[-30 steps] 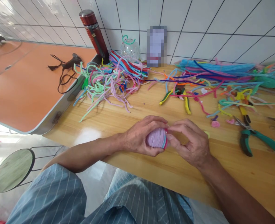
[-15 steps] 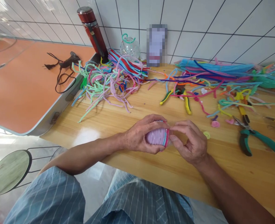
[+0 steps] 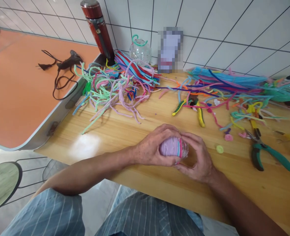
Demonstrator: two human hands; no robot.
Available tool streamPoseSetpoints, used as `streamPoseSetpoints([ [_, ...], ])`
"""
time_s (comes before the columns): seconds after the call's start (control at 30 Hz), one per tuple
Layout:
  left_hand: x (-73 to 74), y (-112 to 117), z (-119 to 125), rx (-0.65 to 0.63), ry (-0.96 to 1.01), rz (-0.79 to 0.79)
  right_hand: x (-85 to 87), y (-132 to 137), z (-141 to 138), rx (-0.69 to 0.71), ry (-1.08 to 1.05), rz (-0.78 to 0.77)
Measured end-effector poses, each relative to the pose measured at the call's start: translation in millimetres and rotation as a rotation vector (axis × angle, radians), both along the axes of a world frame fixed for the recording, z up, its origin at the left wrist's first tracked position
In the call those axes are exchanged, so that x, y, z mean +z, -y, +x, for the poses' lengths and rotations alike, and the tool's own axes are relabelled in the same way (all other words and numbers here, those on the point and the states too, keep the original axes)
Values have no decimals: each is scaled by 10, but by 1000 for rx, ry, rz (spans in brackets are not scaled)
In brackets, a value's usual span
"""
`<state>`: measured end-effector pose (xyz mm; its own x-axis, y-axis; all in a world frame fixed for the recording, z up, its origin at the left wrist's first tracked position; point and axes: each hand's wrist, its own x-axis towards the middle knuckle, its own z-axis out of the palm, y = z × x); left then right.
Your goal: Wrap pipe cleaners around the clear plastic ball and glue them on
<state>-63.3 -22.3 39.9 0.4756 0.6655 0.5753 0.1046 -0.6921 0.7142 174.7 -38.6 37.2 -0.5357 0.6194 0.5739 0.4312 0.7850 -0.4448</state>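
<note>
Over the wooden table's front part, my left hand (image 3: 157, 146) is closed around a small rounded clear container (image 3: 171, 147) wrapped in rows of lilac pipe cleaner. A light blue band and a bright pink band circle it near its right end, where bare see-through wall shows. My right hand (image 3: 200, 157) curves around that bare end, thumb below and fingers above, the fingertips touching it. Part of the container is hidden by my fingers. To the right lies a small yellow-green disc (image 3: 219, 149).
Green-handled pliers (image 3: 273, 154) lie at right, yellow-handled cutters (image 3: 188, 106) behind my hands. Loose pipe cleaners (image 3: 110, 91) heap at back left; a blue bundle (image 3: 228, 77) lies at back right. A red thermos (image 3: 98, 32), clear round bowl (image 3: 140, 52) and phone (image 3: 170, 49) stand by the wall.
My right hand has gone from pinching at the container's pink edge to curving around its clear end, which now shows more. The view has shifted slightly.
</note>
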Motion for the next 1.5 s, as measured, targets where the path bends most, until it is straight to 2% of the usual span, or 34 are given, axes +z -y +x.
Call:
streamPoseSetpoints([
  [0.33,-24,16,24,39,0,-7,-98,27,-53,-36,-94,-19],
  [0.57,-39,-6,-1,63,-39,-107,-98,-13,-85,-15,-117,5],
  [0.7,29,9,12,84,-43,-191,-8,-78,-68,12,-67,0],
  [0.87,193,54,76,94,-77,-276,273,-127,58,64,-40,12],
  [0.97,281,73,139,78,-101,-279,452,-127,142,76,-76,0],
  [1.07,291,55,209,47,-87,-244,563,-125,180,16,-117,42],
  [1.17,217,6,264,35,-71,-210,607,-132,179,-47,-107,79],
  [1.33,66,-14,283,12,-36,-158,582,-137,171,-40,-34,116],
  [1.5,94,55,233,-13,-73,-310,509,-122,213,0,60,189],
])
